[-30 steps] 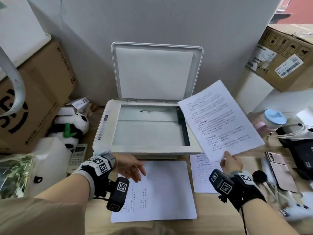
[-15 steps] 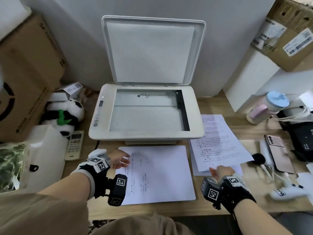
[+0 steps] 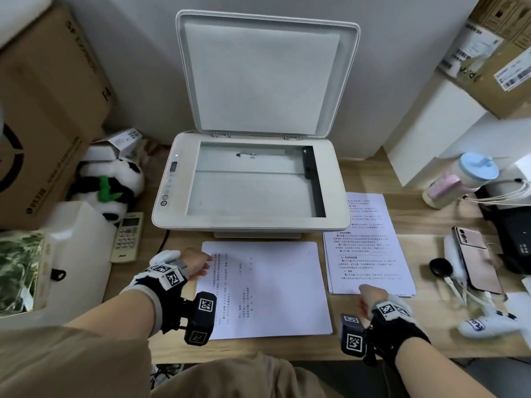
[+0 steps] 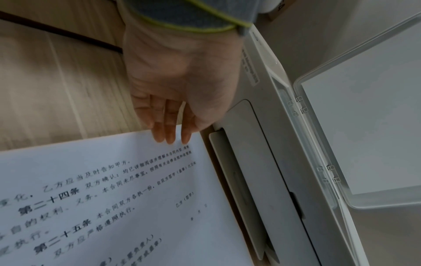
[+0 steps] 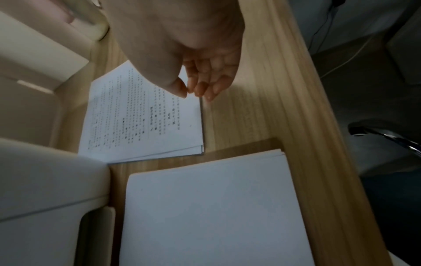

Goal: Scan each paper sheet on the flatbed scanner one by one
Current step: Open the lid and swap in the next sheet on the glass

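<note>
The white flatbed scanner (image 3: 336,196) stands at the back of the desk with its lid (image 3: 258,76) raised and its glass (image 3: 250,191) bare. A paper stack (image 3: 275,288) with printed text lies in front of it. My left hand (image 3: 198,264) touches that stack's far left corner with straight fingertips (image 4: 170,138). A second printed stack (image 3: 370,242) lies to the right of the scanner. My right hand (image 3: 366,297) hovers at its near edge with fingers (image 5: 200,90) loosely curled, holding nothing.
A panda plush (image 3: 112,185), a remote (image 3: 128,237) and a cardboard box (image 3: 43,110) crowd the left side. On the right are a pink phone (image 3: 477,259), a blue-lidded cup (image 3: 471,173), cables and white boxes. The desk's front edge runs just below the stacks.
My right hand lowered the printed sheet onto the right stack and let go of it. My left hand dropped from beside the scanner to the corner of the front stack.
</note>
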